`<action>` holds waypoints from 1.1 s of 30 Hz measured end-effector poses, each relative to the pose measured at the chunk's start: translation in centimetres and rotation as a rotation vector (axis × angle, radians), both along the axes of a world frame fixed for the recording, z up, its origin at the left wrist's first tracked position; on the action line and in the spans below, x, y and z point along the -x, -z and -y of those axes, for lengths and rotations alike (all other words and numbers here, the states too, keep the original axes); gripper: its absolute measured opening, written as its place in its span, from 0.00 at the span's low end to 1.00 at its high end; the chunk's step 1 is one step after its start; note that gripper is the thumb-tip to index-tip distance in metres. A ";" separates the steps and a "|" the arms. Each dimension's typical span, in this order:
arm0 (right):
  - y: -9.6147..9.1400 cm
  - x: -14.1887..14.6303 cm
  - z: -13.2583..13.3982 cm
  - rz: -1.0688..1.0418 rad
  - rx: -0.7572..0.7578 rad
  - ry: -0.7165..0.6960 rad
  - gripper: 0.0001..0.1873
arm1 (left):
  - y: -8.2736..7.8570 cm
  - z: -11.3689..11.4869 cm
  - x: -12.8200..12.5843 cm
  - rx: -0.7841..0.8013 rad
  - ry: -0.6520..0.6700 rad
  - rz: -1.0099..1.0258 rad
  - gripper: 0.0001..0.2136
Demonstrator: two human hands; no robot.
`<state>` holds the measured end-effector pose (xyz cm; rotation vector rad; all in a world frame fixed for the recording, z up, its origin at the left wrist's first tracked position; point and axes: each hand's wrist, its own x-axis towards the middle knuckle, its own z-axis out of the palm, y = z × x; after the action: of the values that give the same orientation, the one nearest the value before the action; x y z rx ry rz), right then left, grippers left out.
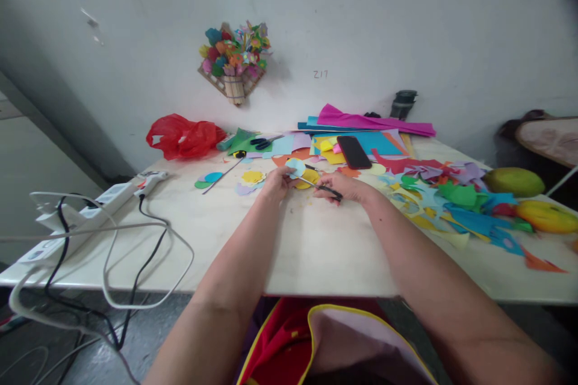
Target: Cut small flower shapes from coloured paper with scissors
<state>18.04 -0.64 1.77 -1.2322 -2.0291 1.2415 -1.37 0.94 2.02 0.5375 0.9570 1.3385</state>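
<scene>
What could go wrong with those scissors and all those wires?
The scissors in the right hand point toward the left hand, so a slip might nick it. The light-blue paper that hand holds is close to the scissors and could get snipped crooked. A white cable hangs over the table's front edge; something might snag it.

Scissor handles [333,192] partly hidden by the right hand [342,185], both forearms [226,271] cut off below.

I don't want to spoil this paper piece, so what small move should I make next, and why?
Probably snip at the light-blue paper's edge: the left hand holds the piece, and the scissors in the right hand point toward it.
</scene>
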 end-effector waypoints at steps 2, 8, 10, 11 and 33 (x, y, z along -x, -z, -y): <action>-0.1 0.1 0.1 0.007 -0.007 0.015 0.17 | 0.1 0.0 0.0 -0.015 -0.008 0.009 0.07; -0.8 0.3 0.6 0.033 -0.012 0.036 0.15 | 0.5 -0.3 0.1 -0.078 -0.027 0.019 0.07; -0.9 0.3 0.7 0.058 -0.022 0.028 0.15 | 0.5 -0.3 0.1 -0.091 -0.033 0.022 0.07; -0.9 0.2 0.7 0.071 -0.025 0.027 0.15 | 0.5 -0.3 0.1 -0.096 -0.039 0.028 0.07; -0.2 -0.9 0.0 -0.110 0.011 0.023 0.17 | 0.6 -0.6 0.5 -0.093 -0.158 0.159 0.09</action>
<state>18.98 -0.61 1.95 -1.1629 -1.9270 1.2818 -1.85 1.58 1.46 0.4254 0.8226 1.5494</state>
